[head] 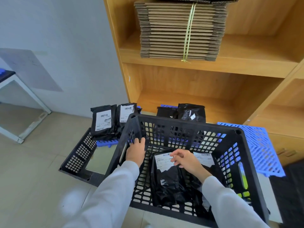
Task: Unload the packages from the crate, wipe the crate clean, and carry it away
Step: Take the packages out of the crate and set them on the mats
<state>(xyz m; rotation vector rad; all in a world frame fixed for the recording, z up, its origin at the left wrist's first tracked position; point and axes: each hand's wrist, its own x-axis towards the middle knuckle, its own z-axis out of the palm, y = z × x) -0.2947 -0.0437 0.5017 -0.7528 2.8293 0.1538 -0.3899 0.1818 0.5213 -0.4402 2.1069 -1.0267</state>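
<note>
Near edge of the black plastic crate (181, 127) cut off by the frame bottom and by both pale sleeves; walls a lattice of rectangular holes, rim solid; stands on the floor in front of the wooden shelf unit (246, 68). Inside, glossy crumpled black package (166, 181) with a white barcode label, lower end partly lost behind the right sleeve; second package (204, 157) to its right mostly hidden by the right forearm, only its label corner clear. Left hand (135, 151) against the crate's left inner wall, fingertips curled onto a black edge there; whether gripping wall or a bag impossible to tell. Right hand (185, 159) just above the labelled package, fingers loosely bent, thumb and forefinger close together; contact with the label not clear. Far left, unloaded packages (113, 120) stacked on a blue slatted pallet (261, 145), largely masked by the crate; two more black bags (190, 112) at the far side, print illegible. Left on the floor, flat black perforated frame (79, 155), right part covered. On the upper shelf, strapped bundle of flat corrugated cardboard (179, 28), top cropped.
</note>
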